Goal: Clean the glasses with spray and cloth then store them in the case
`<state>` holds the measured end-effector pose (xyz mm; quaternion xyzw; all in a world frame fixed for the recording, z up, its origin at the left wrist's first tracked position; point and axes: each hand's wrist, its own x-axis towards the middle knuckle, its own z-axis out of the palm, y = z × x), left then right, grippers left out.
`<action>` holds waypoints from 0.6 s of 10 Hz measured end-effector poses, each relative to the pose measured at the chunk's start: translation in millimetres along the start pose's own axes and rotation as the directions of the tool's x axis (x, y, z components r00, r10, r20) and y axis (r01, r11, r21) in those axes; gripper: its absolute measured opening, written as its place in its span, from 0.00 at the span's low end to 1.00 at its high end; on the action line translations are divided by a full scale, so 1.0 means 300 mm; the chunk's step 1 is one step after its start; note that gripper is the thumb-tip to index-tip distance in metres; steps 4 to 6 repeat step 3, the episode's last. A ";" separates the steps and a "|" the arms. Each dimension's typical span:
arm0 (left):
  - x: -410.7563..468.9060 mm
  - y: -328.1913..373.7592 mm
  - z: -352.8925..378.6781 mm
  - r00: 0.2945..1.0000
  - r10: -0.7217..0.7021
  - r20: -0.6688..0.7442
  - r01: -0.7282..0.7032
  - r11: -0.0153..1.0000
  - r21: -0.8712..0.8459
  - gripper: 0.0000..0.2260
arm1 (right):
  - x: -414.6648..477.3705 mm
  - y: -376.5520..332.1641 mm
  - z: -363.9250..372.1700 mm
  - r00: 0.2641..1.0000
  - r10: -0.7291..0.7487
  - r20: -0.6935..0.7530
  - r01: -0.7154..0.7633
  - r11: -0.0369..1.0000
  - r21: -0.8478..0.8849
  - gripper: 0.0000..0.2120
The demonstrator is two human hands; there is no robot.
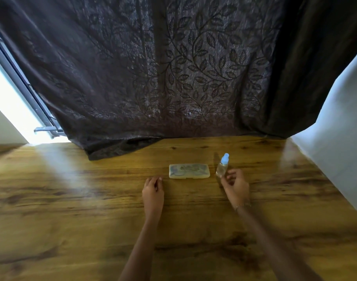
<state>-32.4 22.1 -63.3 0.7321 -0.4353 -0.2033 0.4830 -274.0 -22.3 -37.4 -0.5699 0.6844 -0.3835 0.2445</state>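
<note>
Resting on a wooden tabletop (72,199) are two small things, both toward the far middle: a flat translucent case (189,170) lying closed with its long side across the view, and just to its right a small clear spray bottle (222,166) with a pale blue cap, standing upright or a little tilted. The glasses themselves cannot be made out clearly; faint shapes show through the lid of the case, perhaps the frame inside, but the picture is too soft to say.

The left hand (153,189) lies palm down on the tabletop just near and left of the case, its fingers (156,180) curled loosely under, empty and not touching the case. The right hand (236,188) reaches in from the near right, wearing a thin bracelet (242,205) at the wrist. Its fingers (229,176) are bent and spread right at the base of the spray bottle; whether they already grip the bottle or only sit beside it cannot be told from this angle.

Behind the tabletop hangs a dark brown curtain (173,67) with a leaf pattern, its hem draped onto the far edge of the wood. Bright daylight and a window frame (21,82) show at the far left, and a pale wall (339,128) stands at the right.
</note>
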 end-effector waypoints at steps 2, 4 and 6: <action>-0.001 0.011 -0.001 0.996 -0.080 0.037 0.080 0.997 0.024 0.15 | -0.146 -0.007 0.045 0.916 -0.359 0.177 0.390 0.901 -0.190 0.03; -0.013 0.019 0.006 0.997 -0.080 0.007 0.079 0.996 0.042 0.18 | -0.158 -0.039 0.090 0.857 -0.468 0.215 0.508 0.837 -0.202 0.06; -0.013 0.019 0.006 0.997 -0.080 0.007 0.079 0.996 0.042 0.18 | -0.158 -0.039 0.090 0.857 -0.468 0.215 0.508 0.837 -0.202 0.06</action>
